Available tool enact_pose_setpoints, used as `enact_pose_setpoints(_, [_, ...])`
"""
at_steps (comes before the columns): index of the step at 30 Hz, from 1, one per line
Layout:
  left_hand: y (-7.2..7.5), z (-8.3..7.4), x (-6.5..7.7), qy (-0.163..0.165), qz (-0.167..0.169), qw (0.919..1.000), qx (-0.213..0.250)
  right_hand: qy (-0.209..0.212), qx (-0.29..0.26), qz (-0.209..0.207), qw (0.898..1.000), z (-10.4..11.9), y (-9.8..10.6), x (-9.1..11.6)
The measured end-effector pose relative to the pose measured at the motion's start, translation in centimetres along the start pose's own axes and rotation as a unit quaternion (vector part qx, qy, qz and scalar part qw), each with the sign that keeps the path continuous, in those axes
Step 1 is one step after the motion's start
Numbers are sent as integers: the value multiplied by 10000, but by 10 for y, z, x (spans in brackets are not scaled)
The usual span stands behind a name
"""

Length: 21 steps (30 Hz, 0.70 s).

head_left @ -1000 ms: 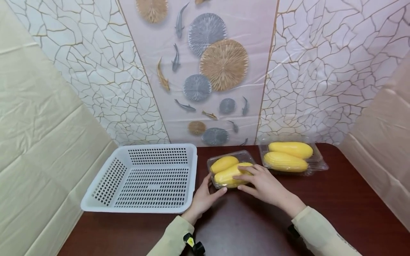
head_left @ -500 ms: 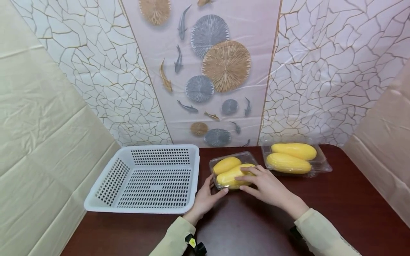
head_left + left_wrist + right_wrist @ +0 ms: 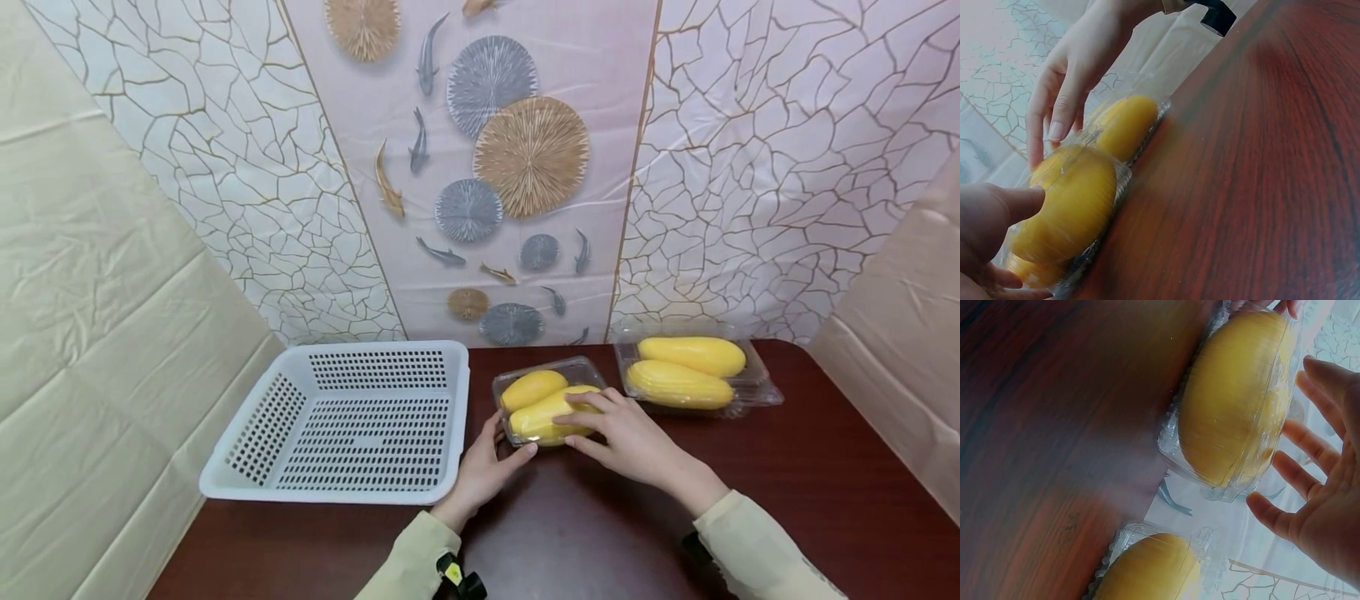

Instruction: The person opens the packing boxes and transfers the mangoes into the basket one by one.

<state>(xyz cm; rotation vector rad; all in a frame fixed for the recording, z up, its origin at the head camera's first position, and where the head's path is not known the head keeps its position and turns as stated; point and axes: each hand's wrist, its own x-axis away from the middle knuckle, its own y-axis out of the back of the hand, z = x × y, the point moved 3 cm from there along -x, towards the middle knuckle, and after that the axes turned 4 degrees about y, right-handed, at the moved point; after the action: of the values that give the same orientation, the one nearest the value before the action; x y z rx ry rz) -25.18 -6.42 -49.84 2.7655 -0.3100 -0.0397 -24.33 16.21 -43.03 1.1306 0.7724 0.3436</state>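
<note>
A clear plastic box (image 3: 579, 367) with two yellow oblong fruits (image 3: 546, 419) is on the dark red wooden table (image 3: 817, 500), between the pale perforated basket (image 3: 462, 425) and a second fruit box (image 3: 759, 390). The left hand (image 3: 480, 473) holds its near left corner, thumb in front. The right hand (image 3: 632, 437) has its fingers loosely spread at the right part, grasping nothing; whether they touch, I cannot tell.

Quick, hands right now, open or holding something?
Left hand: holding a clear plastic box of yellow oblong fruits by its corner.
Right hand: open over that box; contact unclear.
</note>
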Motion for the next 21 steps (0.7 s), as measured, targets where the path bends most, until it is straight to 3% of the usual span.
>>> enact_pose_setpoints(21, [-2, 3, -2, -7, 2, 10000, -35, 86, 14, -83, 9999, -2, -1, -1])
